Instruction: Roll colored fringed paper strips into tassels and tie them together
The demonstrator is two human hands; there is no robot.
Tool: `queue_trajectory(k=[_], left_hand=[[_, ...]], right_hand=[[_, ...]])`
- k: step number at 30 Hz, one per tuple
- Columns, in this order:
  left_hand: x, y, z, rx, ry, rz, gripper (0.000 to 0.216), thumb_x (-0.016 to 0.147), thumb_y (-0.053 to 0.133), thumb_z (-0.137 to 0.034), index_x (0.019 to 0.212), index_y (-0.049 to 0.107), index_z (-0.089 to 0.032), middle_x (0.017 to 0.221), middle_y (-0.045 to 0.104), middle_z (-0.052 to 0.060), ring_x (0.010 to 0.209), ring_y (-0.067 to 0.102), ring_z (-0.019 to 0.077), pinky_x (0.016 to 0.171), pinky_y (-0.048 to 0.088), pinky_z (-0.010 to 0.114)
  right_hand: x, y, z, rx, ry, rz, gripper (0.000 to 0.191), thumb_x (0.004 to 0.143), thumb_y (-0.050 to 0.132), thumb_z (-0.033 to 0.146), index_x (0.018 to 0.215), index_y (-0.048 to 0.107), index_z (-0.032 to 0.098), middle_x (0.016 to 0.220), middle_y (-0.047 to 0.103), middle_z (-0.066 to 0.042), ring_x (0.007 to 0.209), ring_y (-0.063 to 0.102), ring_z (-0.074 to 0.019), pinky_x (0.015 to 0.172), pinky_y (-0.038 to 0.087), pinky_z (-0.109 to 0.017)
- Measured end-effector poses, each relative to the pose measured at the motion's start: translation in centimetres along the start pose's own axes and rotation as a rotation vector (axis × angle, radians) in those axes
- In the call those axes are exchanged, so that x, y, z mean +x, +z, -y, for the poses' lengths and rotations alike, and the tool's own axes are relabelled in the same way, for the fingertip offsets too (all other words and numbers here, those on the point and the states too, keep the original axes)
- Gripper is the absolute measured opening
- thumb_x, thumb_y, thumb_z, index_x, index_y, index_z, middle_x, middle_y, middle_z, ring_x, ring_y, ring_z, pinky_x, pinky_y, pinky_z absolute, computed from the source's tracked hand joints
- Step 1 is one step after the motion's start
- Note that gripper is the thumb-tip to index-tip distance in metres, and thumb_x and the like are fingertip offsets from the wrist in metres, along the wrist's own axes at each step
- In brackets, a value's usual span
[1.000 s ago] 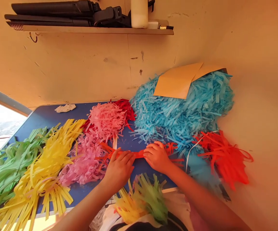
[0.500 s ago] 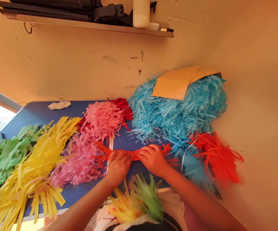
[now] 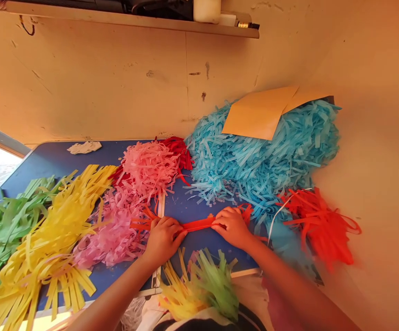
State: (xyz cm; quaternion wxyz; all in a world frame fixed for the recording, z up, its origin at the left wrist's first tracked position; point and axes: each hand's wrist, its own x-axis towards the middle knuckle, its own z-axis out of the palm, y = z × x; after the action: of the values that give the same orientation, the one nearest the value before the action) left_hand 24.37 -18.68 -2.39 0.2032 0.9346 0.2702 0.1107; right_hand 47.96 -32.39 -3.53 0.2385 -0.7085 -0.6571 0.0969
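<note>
A folded red tissue paper strip with fringed ends stretches between my hands, just above the blue table. My left hand is closed on its left part, and my right hand grips the right part. Red fringe pokes out beyond both hands. Left of my left hand lies a heap of purple-pink paper fringe. Yellow fringe and green fringe sit close in front of my body, below the hands.
Yellow streamers and green streamers cover the left side. Pink fringe lies behind. A large light-blue fringe pile carries an orange sheet. Red fringe hangs at right. A wall shelf is above.
My hands have moved apart, and more of the red strip shows between them. It now looks narrower and slightly slanted. The view has tilted down a little.
</note>
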Motion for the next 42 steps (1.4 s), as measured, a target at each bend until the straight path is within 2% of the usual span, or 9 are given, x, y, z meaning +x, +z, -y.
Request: queue_trajectory(k=[8, 15, 19, 21, 24, 29, 33, 37, 42], left_hand=[[1.3, 0.2, -1.0, 0.169, -0.097, 0.047, 0.037, 0.094, 0.05, -0.039, 0.068, 0.069, -0.021, 0.074, 0.07, 0.004, 0.081, 0.06, 0.0236, 0.074, 0.036, 0.039], [2.0, -0.2, -1.2, 0.199, -0.129, 0.131, 0.032, 0.091, 0.054, -0.036, 0.067, 0.067, -0.022, 0.074, 0.07, 0.003, 0.082, 0.061, 0.0251, 0.074, 0.036, 0.04], [2.1, -0.5, -1.7, 0.269, -0.134, 0.046, 0.017, 0.089, 0.06, -0.037, 0.09, 0.068, -0.022, 0.086, 0.071, 0.006, 0.089, 0.061, 0.0283, 0.083, 0.038, 0.046], [2.0, -0.5, -2.0, 0.315, -0.003, -0.003, 0.017, 0.09, 0.059, -0.028, 0.104, 0.066, -0.025, 0.098, 0.071, 0.006, 0.099, 0.059, 0.0289, 0.094, 0.035, 0.051], [2.0, -0.4, -2.3, 0.342, 0.238, 0.052, 0.022, 0.091, 0.053, -0.014, 0.1, 0.067, -0.028, 0.097, 0.07, 0.003, 0.103, 0.057, 0.0261, 0.103, 0.03, 0.052], [2.2, -0.3, -2.3, 0.311, 0.314, 0.092, 0.015, 0.087, 0.056, -0.018, 0.096, 0.068, -0.022, 0.092, 0.07, 0.004, 0.1, 0.056, 0.0257, 0.108, 0.026, 0.055], [2.6, -0.2, -2.5, 0.307, 0.311, 0.038, 0.018, 0.082, 0.063, -0.033, 0.091, 0.069, -0.019, 0.087, 0.069, 0.007, 0.098, 0.056, 0.0283, 0.109, 0.024, 0.059], [2.9, 0.2, -2.6, 0.323, 0.312, -0.027, 0.01, 0.082, 0.062, -0.025, 0.085, 0.069, -0.019, 0.083, 0.069, 0.006, 0.094, 0.058, 0.0266, 0.108, 0.027, 0.057], [2.2, 0.7, -1.7, 0.304, 0.33, -0.142, 0.015, 0.091, 0.057, -0.019, 0.085, 0.071, -0.022, 0.078, 0.072, 0.001, 0.09, 0.061, 0.0233, 0.106, 0.027, 0.055]], right_hand=[[1.6, 0.1, 0.9, -0.112, 0.205, 0.037, 0.03, 0.086, 0.072, 0.029, 0.06, 0.061, 0.019, 0.072, 0.064, 0.001, 0.078, 0.052, -0.0175, 0.072, 0.029, -0.033], [2.7, -0.1, 1.1, -0.143, 0.262, 0.108, 0.037, 0.083, 0.073, 0.031, 0.054, 0.053, 0.018, 0.069, 0.063, 0.001, 0.076, 0.052, -0.0179, 0.069, 0.026, -0.032], [2.7, -0.6, 1.3, -0.215, 0.267, 0.047, 0.022, 0.082, 0.075, 0.035, 0.073, 0.06, 0.021, 0.076, 0.065, -0.001, 0.078, 0.053, -0.0205, 0.073, 0.028, -0.035], [2.6, -1.0, 1.8, -0.289, 0.206, -0.006, 0.018, 0.082, 0.075, 0.034, 0.084, 0.061, 0.021, 0.084, 0.067, -0.003, 0.085, 0.054, -0.0235, 0.076, 0.029, -0.037], [2.3, -1.6, 2.9, -0.36, -0.02, 0.033, 0.008, 0.088, 0.067, 0.025, 0.085, 0.062, 0.02, 0.09, 0.067, -0.006, 0.091, 0.052, -0.0246, 0.08, 0.028, -0.041], [2.2, -0.8, 3.5, -0.36, -0.337, 0.183, 0.016, 0.094, 0.057, 0.022, 0.08, 0.062, 0.017, 0.081, 0.064, -0.006, 0.083, 0.051, -0.0209, 0.076, 0.028, -0.04], [3.0, 0.0, 2.7, -0.33, -0.316, 0.195, 0.018, 0.093, 0.056, 0.018, 0.077, 0.065, 0.016, 0.079, 0.065, -0.005, 0.081, 0.052, -0.0192, 0.075, 0.027, -0.038], [3.8, -0.3, 2.8, -0.282, -0.209, 0.195, 0.015, 0.089, 0.06, 0.02, 0.076, 0.066, 0.018, 0.079, 0.066, -0.002, 0.081, 0.053, -0.0184, 0.076, 0.026, -0.037], [3.1, -0.6, 3.2, -0.343, -0.272, 0.143, 0.016, 0.091, 0.062, 0.032, 0.09, 0.066, 0.016, 0.09, 0.067, -0.007, 0.092, 0.051, -0.0234, 0.079, 0.028, -0.039]])
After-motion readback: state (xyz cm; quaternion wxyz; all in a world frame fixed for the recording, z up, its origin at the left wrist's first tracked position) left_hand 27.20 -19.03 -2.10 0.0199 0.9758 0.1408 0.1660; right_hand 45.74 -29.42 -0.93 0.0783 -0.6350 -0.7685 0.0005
